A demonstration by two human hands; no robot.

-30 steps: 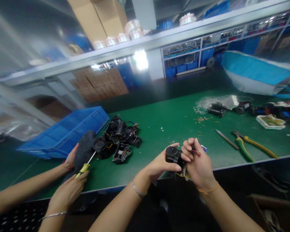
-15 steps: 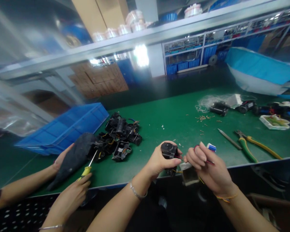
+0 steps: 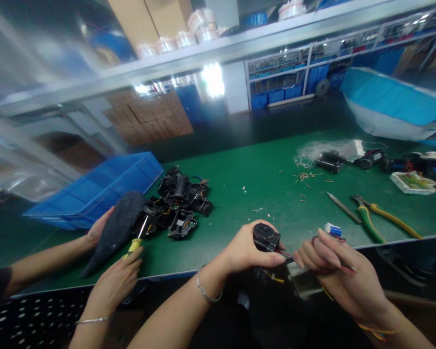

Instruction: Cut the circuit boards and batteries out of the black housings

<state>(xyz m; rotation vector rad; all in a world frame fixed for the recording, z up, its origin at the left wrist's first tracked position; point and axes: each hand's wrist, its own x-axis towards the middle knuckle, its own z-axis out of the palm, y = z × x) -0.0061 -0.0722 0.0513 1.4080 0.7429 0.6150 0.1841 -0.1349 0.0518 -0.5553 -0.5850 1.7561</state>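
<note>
My left hand point(image 3: 245, 252) is closed around a small black round motor part point(image 3: 265, 237) at the front edge of the green table point(image 3: 261, 189). My right hand point(image 3: 343, 276) pinches thin red wires point(image 3: 287, 254) that run from that part, and a small grey block point(image 3: 301, 277) hangs under its fingers. A tiny blue and white piece point(image 3: 333, 230) shows just above my right fingers.
A co-worker's hands at the left hold a yellow-handled screwdriver point(image 3: 136, 241) and a dark oblong shell point(image 3: 116, 228). Behind them lie a pile of black parts point(image 3: 181, 198) and a blue bin point(image 3: 94, 191). Pliers point(image 3: 378, 218), a metal tool point(image 3: 343, 207) and scattered screws point(image 3: 305, 178) lie at the right.
My hands have drawn apart: the right hand moved right and down toward me, stretching the wires from the black part. The co-worker's screwdriver and shell shifted slightly.
</note>
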